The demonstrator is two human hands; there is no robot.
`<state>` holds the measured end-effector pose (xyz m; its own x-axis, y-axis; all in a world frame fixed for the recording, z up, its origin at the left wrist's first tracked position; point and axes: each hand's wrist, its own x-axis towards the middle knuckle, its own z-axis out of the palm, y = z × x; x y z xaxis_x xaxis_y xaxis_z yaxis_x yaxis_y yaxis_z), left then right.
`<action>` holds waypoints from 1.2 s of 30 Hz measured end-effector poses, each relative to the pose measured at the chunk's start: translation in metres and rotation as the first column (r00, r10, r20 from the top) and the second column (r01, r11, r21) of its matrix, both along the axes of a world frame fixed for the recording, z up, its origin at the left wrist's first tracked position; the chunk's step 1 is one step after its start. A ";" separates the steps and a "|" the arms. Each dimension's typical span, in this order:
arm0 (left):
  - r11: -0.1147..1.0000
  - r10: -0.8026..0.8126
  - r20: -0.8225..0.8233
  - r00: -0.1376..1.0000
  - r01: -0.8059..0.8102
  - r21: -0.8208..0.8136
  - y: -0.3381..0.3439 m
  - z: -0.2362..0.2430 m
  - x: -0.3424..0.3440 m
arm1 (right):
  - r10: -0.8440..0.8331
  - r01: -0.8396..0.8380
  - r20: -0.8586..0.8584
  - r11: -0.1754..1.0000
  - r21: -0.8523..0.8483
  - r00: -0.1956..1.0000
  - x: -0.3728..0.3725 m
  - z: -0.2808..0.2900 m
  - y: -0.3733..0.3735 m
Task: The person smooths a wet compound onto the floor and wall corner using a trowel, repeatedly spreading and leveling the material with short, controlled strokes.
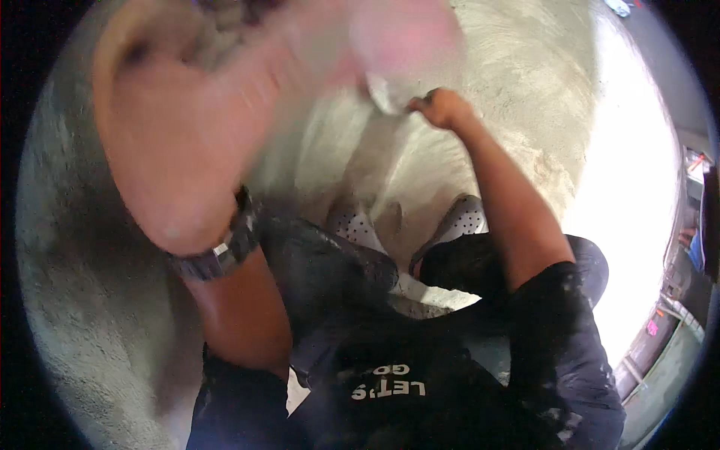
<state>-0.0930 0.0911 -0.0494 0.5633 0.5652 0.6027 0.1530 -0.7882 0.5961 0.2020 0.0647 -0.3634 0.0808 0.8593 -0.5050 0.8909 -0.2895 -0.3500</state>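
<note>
My left hand [169,139], large and close to the camera at the upper left, is smeared by motion, with a dark watch [214,255] on its wrist. A blurred pinkish shape [401,34] stretches from it across the top; what it is and whether my fingers hold it cannot be made out. My right hand [442,109] is closed on a pale, flat-bladed tool [386,96], right of centre, over a rough grey cement surface [525,82].
My perforated shoes [465,217] and dark-clothed bent knees [585,270] are below my hands. Grey rendered surface [90,315] curves along the left. A bright white strip [622,187] runs down the right, with assorted items and pale boards [679,315] beyond it.
</note>
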 end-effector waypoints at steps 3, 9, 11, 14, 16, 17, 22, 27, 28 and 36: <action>0.954 -0.221 0.199 0.955 0.254 -0.160 -0.020 -0.008 -0.001 | 0.097 -0.096 0.000 0.982 -0.162 0.995 -0.062 0.015 -0.002; 0.689 -0.719 -0.107 0.686 0.685 -0.237 -0.019 0.047 0.021 | -0.168 0.152 -0.063 0.967 -0.203 0.984 -0.073 0.026 -0.010; 0.773 -0.624 -0.137 0.770 0.580 -0.257 -0.042 0.046 0.022 | -0.158 0.133 -0.078 0.957 -0.257 0.984 -0.080 0.037 -0.010; 0.837 -0.536 -0.179 0.825 0.492 -0.239 -0.069 0.037 0.030 | -0.457 0.453 -0.089 0.889 -0.062 0.885 -0.055 -0.010 -0.021; 0.883 -0.455 -0.211 0.865 0.408 -0.231 -0.082 0.032 0.025 | -0.472 0.472 -0.143 0.881 -0.038 0.870 -0.052 -0.008 -0.022; 0.893 -0.435 -0.215 0.875 0.389 -0.224 -0.085 0.027 0.026 | -0.502 0.509 -0.182 0.861 -0.008 0.846 -0.046 -0.002 -0.020; 0.928 -0.351 -0.207 0.913 0.310 -0.208 -0.105 -0.004 0.065 | -0.674 0.660 -0.353 0.730 -0.178 0.649 -0.055 0.003 -0.030; 0.864 -0.425 -0.028 0.905 0.396 -0.309 -0.124 -0.044 0.100 | -0.533 0.573 -0.422 0.819 -0.038 0.734 -0.076 -0.043 -0.039; 0.848 -0.430 0.016 0.902 0.411 -0.336 -0.126 -0.053 0.097 | -0.564 0.583 -0.375 0.809 -0.074 0.736 -0.096 -0.022 -0.037; 0.934 -0.300 -0.051 0.953 0.282 -0.220 -0.116 -0.057 0.083 | -0.112 0.126 -0.113 0.984 0.124 0.987 -0.087 -0.038 -0.023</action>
